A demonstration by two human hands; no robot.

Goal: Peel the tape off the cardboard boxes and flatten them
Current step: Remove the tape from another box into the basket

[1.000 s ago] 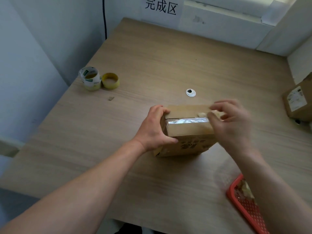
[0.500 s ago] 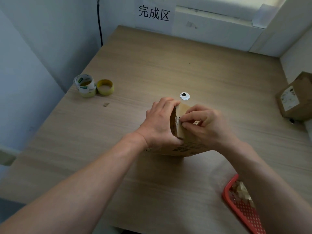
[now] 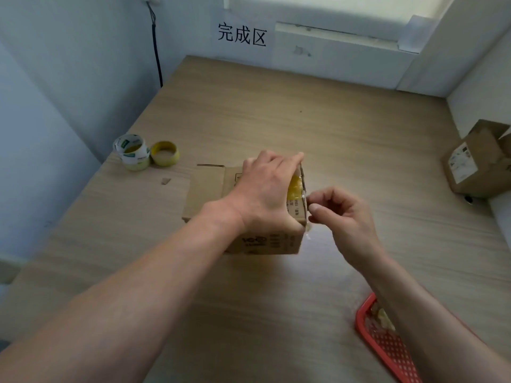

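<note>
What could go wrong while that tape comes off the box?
1. The right hand pinches the clear tape with fingertips only, so the strip may tear or slip and leave bits on the box.
2. Only the left hand steadies the box; a hard sideways pull might tip it or slide it along the table.

Box (image 3: 265,243): matt brown cardboard. Tape strip (image 3: 305,197) (3 o'clock edge): clear, glossy film. Table (image 3: 304,120): smooth wood-grain finish. Basket (image 3: 387,348), 5 o'clock: red perforated plastic.
</note>
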